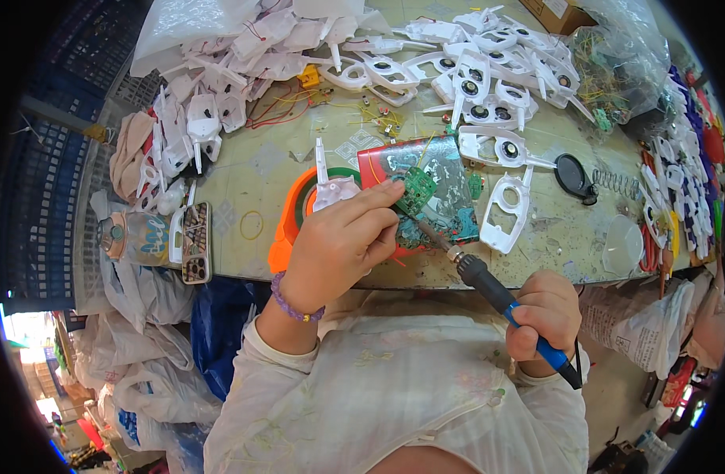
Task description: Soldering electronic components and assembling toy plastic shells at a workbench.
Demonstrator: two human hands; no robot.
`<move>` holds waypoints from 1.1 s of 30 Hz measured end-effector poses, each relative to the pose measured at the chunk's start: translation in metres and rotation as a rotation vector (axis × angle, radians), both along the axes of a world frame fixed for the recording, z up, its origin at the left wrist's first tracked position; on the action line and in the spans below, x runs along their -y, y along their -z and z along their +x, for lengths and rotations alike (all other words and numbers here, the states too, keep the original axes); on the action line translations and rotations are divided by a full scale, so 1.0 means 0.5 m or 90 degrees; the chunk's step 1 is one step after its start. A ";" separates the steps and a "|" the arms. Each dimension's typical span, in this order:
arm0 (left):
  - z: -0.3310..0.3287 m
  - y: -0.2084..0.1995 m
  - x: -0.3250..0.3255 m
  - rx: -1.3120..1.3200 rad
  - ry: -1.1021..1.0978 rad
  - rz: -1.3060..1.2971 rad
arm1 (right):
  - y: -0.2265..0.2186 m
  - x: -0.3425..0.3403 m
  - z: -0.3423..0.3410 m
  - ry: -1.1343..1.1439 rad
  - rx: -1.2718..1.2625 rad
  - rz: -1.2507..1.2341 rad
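My left hand (350, 241) is closed, its fingertips pinching the edge of a small green circuit board (417, 189). Beneath that board lies a red-edged flat pad (451, 170) with a worn, grey and bluish surface. In my right hand (546, 320) is a soldering iron (489, 284) with a blue and black handle. Its metal tip points up and left and reaches the lower edge of the board; whether it touches cannot be made out. Just behind my left hand, a white plastic housing piece (335, 189) rests on an orange and green roll (287, 229).
White plastic housings (469, 87) with black round parts pile up along the back. Yellow and red wires (287, 107) lie before them. A coiled spring stand (615, 183) is at right, near a black round lid (572, 174). A phone (196, 243) and jar (133, 237) stand left.
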State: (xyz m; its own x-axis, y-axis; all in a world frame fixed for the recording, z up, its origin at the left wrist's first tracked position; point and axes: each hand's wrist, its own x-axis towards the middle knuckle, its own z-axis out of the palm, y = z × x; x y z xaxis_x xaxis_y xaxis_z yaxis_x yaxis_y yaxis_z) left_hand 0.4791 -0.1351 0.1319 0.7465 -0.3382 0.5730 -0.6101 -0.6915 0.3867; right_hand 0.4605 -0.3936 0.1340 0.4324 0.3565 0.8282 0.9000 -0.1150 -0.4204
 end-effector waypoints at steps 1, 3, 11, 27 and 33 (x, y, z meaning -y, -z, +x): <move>0.000 -0.001 0.000 -0.002 0.001 0.000 | -0.002 0.000 0.001 -0.002 -0.003 -0.005; 0.000 -0.001 0.000 -0.005 0.003 0.001 | -0.004 -0.001 0.000 0.000 -0.006 -0.008; 0.002 0.001 0.007 0.027 -0.007 -0.027 | -0.003 -0.002 -0.004 0.005 -0.019 -0.009; -0.003 0.004 0.022 0.007 -0.060 -0.054 | 0.011 -0.010 -0.007 0.026 0.035 0.023; -0.003 0.004 0.022 0.007 -0.063 -0.053 | 0.008 -0.004 -0.006 0.031 0.037 0.026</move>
State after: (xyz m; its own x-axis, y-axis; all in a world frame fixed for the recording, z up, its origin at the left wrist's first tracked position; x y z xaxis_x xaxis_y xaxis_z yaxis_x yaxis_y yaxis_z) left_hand 0.4778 -0.1462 0.1302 0.7675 -0.2140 0.6043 -0.5446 -0.7148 0.4386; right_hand 0.4573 -0.3915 0.1298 0.3994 0.3009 0.8660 0.9167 -0.1431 -0.3731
